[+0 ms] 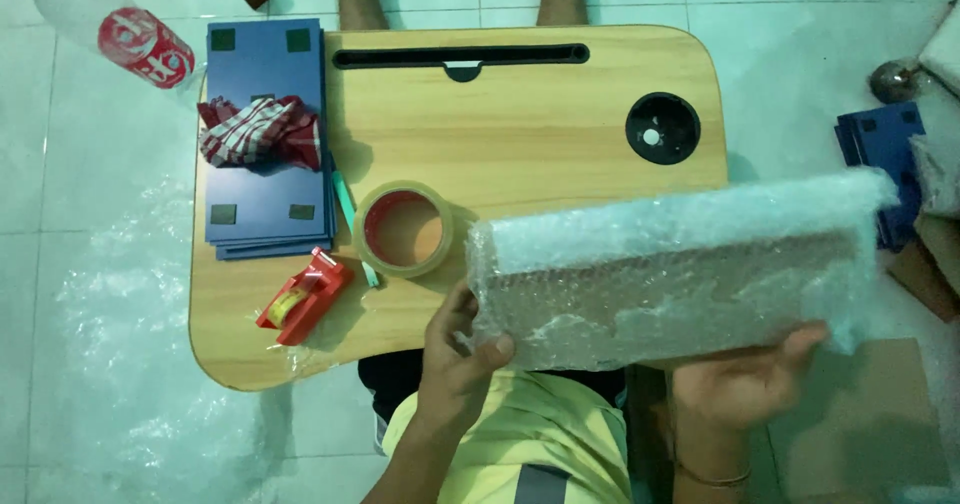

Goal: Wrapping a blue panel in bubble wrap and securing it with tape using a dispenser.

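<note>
You hold a flat bubble-wrapped parcel (668, 269) just above the near edge of a wooden lap table (540, 114). Your left hand (455, 364) grips its left end, thumb over the front; your right hand (745, 379) cups the underside, fingers curled up behind. On the table lie a roll of clear tape (404, 230), a red tape dispenser (305, 296) and stacked blue panels (262, 194) under a checked cloth (262, 132).

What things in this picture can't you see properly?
Head view:
- What is inside the bubble-wrapped bundle: the wrap blurs it.
- Right hand: the bundle covers most of its fingers.
- Left hand: the bundle hides its fingertips.
- Plastic bottle: cut off by the top-left edge.
- Top blue board: partly covered by the checked cloth.
</note>
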